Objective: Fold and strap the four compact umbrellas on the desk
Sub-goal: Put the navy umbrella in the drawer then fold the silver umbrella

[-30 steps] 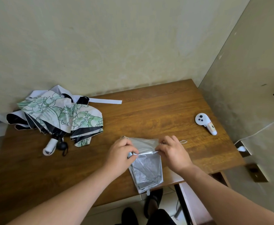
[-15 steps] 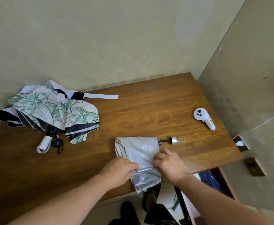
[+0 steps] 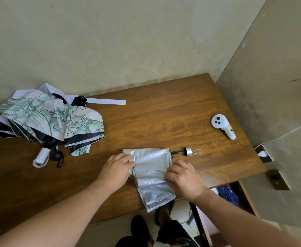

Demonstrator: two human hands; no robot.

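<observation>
Between the two hands lies the crinkled silver fabric compact umbrella (image 3: 151,168), its left edge pinched by the left hand (image 3: 115,171) while the right hand (image 3: 184,177) grips its right edge, so flatten each pleat evenly before rolling.

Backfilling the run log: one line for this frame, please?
step: folding silver umbrella | left hand: holds canopy edge | right hand: presses fabric | floral umbrella: unfolded | desk
</observation>
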